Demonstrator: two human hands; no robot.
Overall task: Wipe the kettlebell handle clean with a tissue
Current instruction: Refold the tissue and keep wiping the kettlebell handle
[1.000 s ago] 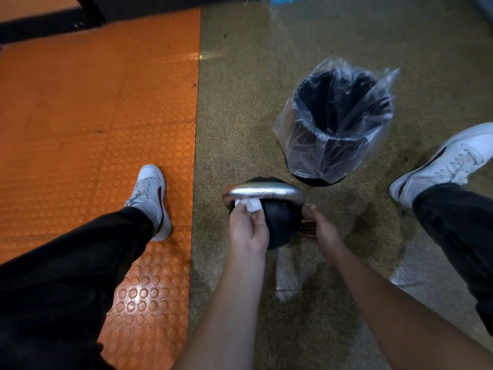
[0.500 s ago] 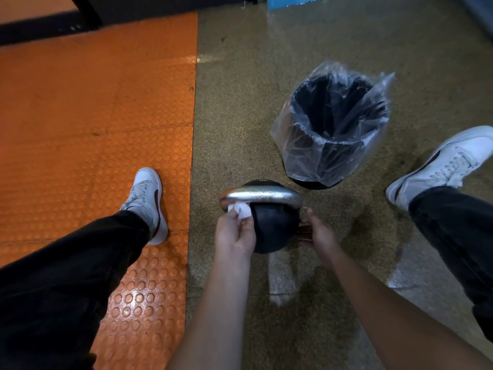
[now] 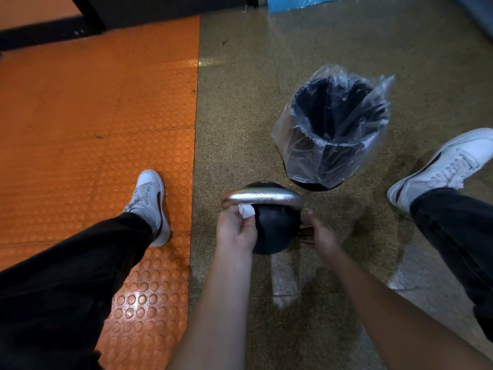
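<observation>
both hands busy: left hand [image 3: 234, 231] pinches tissue [image 3: 246, 210], right hand [image 3: 321, 236] grips kettlebell [image 3: 277, 225]; print unreadable

Both hands [image 3: 236, 231] [image 3: 321, 236] low, fingers curled

Left hand [image 3: 236, 231] pinching tissue [image 3: 246, 210] against kettlebell handle [image 3: 262, 198] — right hand [image 3: 321, 235] alongside

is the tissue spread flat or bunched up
Bunched up. The tissue shows as a small crumpled white wad pinched in the left hand, pressed under the kettlebell handle near its left end.
</observation>
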